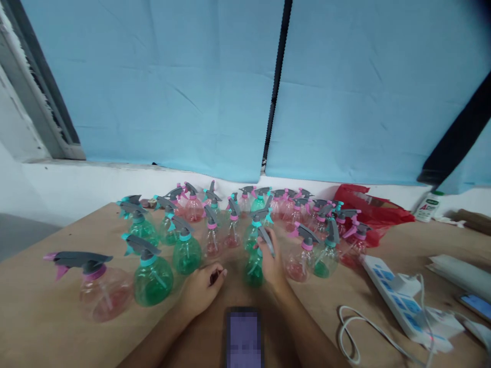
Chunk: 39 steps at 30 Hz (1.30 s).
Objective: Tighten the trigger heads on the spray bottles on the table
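Note:
My right hand [271, 258] is wrapped around the neck and head of a green spray bottle [253, 270], which stands on the table with its grey trigger head tilted. My left hand [203, 287] rests on the table with its fingers curled in and nothing visible in it. Just left of that hand are a green spray bottle with a turquoise collar [187, 254] and a larger green one [153, 282]. A clear pink spray bottle [105, 291] stands farther left. Right of my right hand are a pink bottle [298, 263] and a green bottle [325, 259].
Several more pink and green spray bottles [194, 208] crowd the back of the wooden table [61, 240]. On the right lie a red plastic bag [378, 212], a power strip [399, 299] with plugs, a looped white cable [368, 321] and a phone [475, 305]. Another phone [244, 337] is at the front.

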### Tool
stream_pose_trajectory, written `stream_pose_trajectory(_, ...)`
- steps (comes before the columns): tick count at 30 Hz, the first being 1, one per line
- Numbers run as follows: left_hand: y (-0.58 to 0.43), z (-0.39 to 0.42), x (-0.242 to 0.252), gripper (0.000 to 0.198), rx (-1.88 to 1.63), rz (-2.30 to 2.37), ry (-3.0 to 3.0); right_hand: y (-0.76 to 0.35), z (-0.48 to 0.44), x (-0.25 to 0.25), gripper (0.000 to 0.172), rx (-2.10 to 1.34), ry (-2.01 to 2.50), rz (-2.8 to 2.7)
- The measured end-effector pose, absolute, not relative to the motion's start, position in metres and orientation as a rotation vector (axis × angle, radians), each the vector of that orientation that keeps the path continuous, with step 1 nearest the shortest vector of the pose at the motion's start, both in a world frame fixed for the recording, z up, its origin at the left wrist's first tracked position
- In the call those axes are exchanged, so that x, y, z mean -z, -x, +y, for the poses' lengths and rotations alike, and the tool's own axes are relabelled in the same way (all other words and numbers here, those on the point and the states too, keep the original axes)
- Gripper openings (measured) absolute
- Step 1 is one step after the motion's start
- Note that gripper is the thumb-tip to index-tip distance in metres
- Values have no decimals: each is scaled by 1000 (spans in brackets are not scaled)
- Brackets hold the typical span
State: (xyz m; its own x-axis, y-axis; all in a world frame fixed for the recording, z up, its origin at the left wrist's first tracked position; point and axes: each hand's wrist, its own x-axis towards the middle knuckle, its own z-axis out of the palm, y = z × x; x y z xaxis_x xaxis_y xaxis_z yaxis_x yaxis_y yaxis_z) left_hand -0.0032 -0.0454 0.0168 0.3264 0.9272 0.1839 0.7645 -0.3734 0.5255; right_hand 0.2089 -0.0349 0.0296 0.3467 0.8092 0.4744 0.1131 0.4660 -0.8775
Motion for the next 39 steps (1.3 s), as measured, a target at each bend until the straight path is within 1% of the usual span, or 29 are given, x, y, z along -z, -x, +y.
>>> stream_pose_trajectory(5,2,-46,-19,28,-636,1517,-2254,-218,-37,-29,32,-232,1179,-1080)
stream_pose_trajectory(9,2,-47,-19,29,-639,1517,-2267,-230,-33,-34,34,34,1190,-1093)
stream_pose_trajectory(16,2,-48,-21,30,-634,1524,-2268,-244,-27,-48,36,256,1276,-1230)
stream_pose_trajectory(22,3,-48,-22,31,-621,1533,-2271,-243,-18,-52,47,314,1438,-1347)
stream_pose_trajectory(26,3,-48,-24,30,-631,1520,-2271,-244,-17,-51,51,344,1492,-1357)
stream_pose_trajectory(32,4,-48,-24,29,-647,1498,-2275,-245,-17,-55,48,373,1485,-1336)
stream_pose_trajectory(35,5,-48,-23,29,-646,1510,-2272,-245,-15,-68,46,389,1487,-1347)
stream_pose_trajectory(39,6,-49,-23,28,-653,1513,-2258,-243,-7,-90,44,424,1380,-1440)
